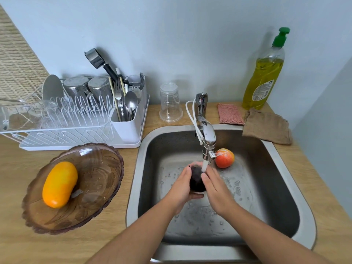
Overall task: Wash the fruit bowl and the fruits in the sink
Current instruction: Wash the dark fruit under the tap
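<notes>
My left hand (182, 186) cupped a dark purple fruit (197, 181) from below, with fingers and thumb curled round it. My right hand (216, 189) lay against the fruit's other side, fingers nearly straight and pressing on it, not closed round it. I held the fruit over the middle of the steel sink (136, 168), right under the water stream (204, 165) running from the chrome faucet (208, 137). A red-orange fruit (224, 158) sat on the sink floor behind the faucet's spout. On the wooden counter (28, 248) to the left stood the brown glass fruit bowl (101, 174) with a mango (60, 184) inside, and behind it a white dish rack (76, 121). Stacked plastic cups (170, 102), a pink sponge (229, 113), a brown cloth (266, 126) and a dish soap bottle (264, 77) lined the back.
</notes>
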